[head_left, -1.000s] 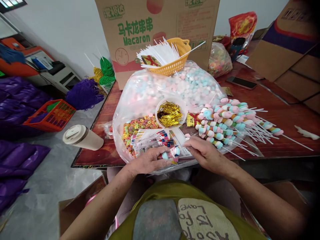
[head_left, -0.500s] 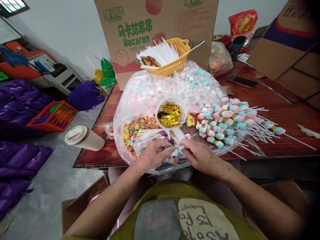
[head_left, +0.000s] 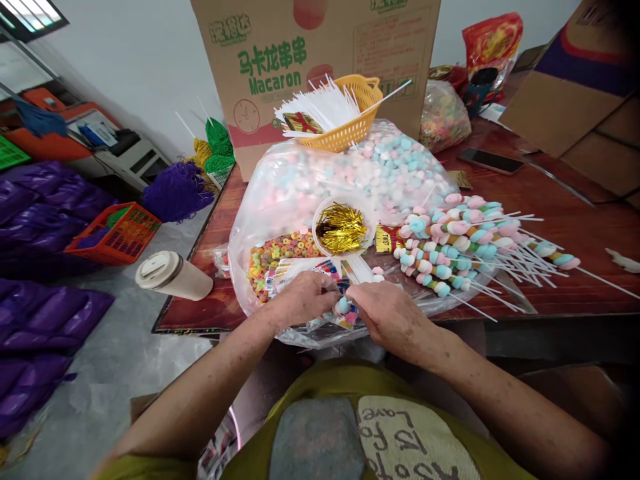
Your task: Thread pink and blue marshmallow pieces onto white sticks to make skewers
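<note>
My left hand (head_left: pixel 311 295) is closed, with fingertips pinched at the upper end of a marshmallow skewer (head_left: pixel 342 306), whose pale blue piece shows between my hands in clear, printed plastic. My right hand (head_left: pixel 385 308) is closed beside it, thumb and fingers pinched together almost against my left fingertips. Whatever thin thing it holds is hidden. Just beyond lie printed plastic bags (head_left: pixel 295 272) and a round white tub (head_left: pixel 369 223) of gold tinsel strips (head_left: pixel 341 228). Finished marshmallow skewers (head_left: pixel 450 250) are heaped to the right.
A large clear bag of marshmallows (head_left: pixel 400 160) fills the middle of the table. On it rests a yellow basket (head_left: pixel 350 130) of white sticks. Ring candies (head_left: pixel 280 253) lie at its front left. A lidded cup (head_left: pixel 175 275) stands at the left edge; a phone (head_left: pixel 490 161) lies right.
My right hand has moved slightly left, and its fingertips now meet those of my left hand above the marshmallow piece. The view has shifted a little.
</note>
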Demonstrator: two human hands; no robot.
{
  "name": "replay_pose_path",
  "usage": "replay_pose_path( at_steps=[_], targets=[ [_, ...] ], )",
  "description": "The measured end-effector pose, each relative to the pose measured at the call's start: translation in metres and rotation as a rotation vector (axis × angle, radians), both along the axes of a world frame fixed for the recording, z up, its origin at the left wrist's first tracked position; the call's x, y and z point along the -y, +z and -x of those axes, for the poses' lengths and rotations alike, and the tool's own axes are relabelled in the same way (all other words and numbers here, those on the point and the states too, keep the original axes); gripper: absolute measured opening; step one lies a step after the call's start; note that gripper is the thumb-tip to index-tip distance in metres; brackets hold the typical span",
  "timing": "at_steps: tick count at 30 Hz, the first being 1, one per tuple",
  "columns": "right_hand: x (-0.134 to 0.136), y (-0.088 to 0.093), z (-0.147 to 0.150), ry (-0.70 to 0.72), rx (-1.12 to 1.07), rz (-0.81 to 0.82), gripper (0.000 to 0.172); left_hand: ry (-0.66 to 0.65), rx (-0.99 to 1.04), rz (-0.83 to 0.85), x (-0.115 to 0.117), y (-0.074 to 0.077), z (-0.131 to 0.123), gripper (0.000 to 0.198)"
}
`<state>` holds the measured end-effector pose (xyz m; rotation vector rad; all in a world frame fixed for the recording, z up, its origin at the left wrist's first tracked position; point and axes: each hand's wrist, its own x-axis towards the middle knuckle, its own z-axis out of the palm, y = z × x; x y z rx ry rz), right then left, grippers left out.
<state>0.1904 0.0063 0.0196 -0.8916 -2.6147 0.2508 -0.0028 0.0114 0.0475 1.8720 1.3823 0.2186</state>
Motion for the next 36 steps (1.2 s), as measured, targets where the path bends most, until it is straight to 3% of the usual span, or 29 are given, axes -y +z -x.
replay_pose_path(
  at_steps=[6, 13, 16, 20, 24, 28, 30, 33, 34, 36],
  targets=[
    [0.002, 0.005, 0.005, -0.019, 0.079, -0.084, 0.022, -0.086, -0.108, -0.062, 0.003, 0.016, 0.000, 0.024],
    [0.003, 0.011, 0.014, -0.040, 0.167, -0.012, 0.020, -0.161, -0.634, -0.238, 0.011, 0.029, -0.019, 0.027],
    [0.004, 0.016, 0.019, -0.053, 0.207, 0.028, 0.020, -0.146, -0.704, -0.237, 0.013, 0.029, -0.019, 0.028],
    [0.007, 0.020, 0.030, -0.023, 0.235, 0.023, 0.024, -0.107, -0.484, -0.170, 0.006, 0.020, -0.003, 0.025],
    [0.005, 0.018, 0.040, -0.080, 0.219, 0.100, 0.031, -0.015, -0.127, 0.082, -0.003, 0.008, 0.008, 0.022],
    [-0.009, 0.008, 0.039, -0.151, 0.095, 0.271, 0.051, 0.134, 0.040, 0.215, -0.005, 0.014, 0.004, 0.015],
    [-0.015, 0.001, 0.036, -0.149, -0.002, 0.368, 0.056, 0.188, 0.252, 0.198, -0.003, 0.024, 0.006, 0.019],
    [-0.020, -0.009, 0.029, -0.126, -0.221, 0.517, 0.055, 0.231, 0.511, -0.035, 0.002, 0.030, 0.024, 0.032],
    [-0.021, -0.011, 0.027, -0.109, -0.298, 0.561, 0.053, 0.204, 0.480, -0.109, 0.006, 0.028, 0.031, 0.040],
    [-0.023, -0.013, 0.022, -0.059, -0.411, 0.630, 0.049, 0.055, 0.288, -0.083, 0.014, 0.015, 0.041, 0.055]
  ],
)
